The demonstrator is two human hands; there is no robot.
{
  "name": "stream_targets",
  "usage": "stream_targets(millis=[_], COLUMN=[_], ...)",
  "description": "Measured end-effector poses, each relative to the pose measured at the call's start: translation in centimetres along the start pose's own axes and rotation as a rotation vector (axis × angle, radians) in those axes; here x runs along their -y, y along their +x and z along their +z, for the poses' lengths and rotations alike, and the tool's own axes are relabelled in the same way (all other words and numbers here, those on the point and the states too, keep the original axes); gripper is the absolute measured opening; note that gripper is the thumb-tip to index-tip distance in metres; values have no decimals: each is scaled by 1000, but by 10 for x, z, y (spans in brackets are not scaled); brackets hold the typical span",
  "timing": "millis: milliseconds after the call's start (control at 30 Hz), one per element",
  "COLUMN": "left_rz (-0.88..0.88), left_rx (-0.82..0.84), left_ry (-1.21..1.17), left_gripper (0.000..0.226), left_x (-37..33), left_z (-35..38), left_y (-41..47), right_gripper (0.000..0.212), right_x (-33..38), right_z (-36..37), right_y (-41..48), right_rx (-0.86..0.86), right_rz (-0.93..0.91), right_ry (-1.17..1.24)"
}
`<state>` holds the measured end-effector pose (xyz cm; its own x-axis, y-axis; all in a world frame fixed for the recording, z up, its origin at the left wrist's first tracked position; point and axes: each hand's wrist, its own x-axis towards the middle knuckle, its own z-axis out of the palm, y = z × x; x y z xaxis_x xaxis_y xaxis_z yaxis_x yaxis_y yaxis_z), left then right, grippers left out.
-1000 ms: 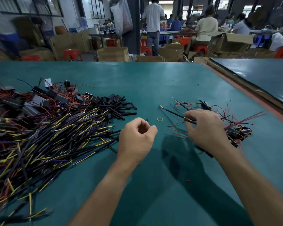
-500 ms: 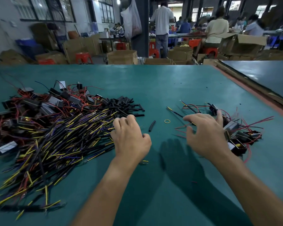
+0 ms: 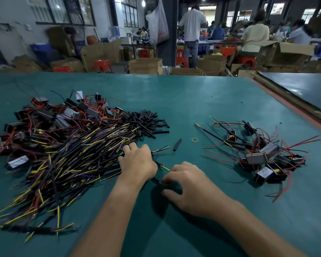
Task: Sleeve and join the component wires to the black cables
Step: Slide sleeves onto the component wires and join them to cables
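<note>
**Q:** Teal matting covered the table. What stood beyond it?

**A:** Cardboard boxes, red stools and workers at benches.

**Q:** Where did the black cables lie?

**A:** Heaped under and to the outer side of the left hand. Its fingers curled into the heap's edge, and any grip was hidden. One cable ran from beneath that wrist to the right hand. Bent fingertips met its yellow end with the thumb apart, so a pinch could not be told.

**Q:** And nearby?

**A:** Components and black sleeves lay ahead of the left hand. A loose sleeve and a yellow band lay ahead between the hands. A smaller heap lay ahead-right of the right hand.
</note>
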<state>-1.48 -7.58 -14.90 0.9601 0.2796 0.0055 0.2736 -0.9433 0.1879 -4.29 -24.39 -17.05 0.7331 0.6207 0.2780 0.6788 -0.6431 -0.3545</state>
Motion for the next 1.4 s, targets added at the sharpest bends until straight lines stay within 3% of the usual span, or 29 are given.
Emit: stream_targets(millis=[333, 567, 667, 733, 833, 1000, 1167, 1300, 1400], left_rz=[39, -74, -141, -112, 31, 90, -62, -37, 10], left_rx=[-157, -342, -335, -231, -25, -166, -160, -373, -514], left_ry=[-261, -144, -85, -90, -81, -147, -189, -276, -339], left_gripper=[29, 54, 59, 61, 51, 18, 28, 7, 11], left_x=[1, 41, 81, 106, 123, 129, 128, 117, 107], left_z=[-5, -62, -81, -84, -77, -76, -80, -89, -100], left_y=[2, 51, 86, 105, 114, 123, 127, 121, 113], right_gripper=[7, 11, 14, 16, 17, 15, 15, 15, 15], right_x=[-9, -13, -13, -12, -14, -15, -15, -16, -16], right_z=[-6, -6, -6, -6, -6, -6, -8, -8, -9], right_y=[0, -1, 0, 0, 0, -1, -1, 0, -1], right_rx=[-103, -136, -118, -110, -107, -89, -70, -67, -58], right_rz=[90, 133, 136, 144, 174, 191, 192, 190, 201], right_ry=[49, 70, 79, 87, 106, 103, 100, 98, 107])
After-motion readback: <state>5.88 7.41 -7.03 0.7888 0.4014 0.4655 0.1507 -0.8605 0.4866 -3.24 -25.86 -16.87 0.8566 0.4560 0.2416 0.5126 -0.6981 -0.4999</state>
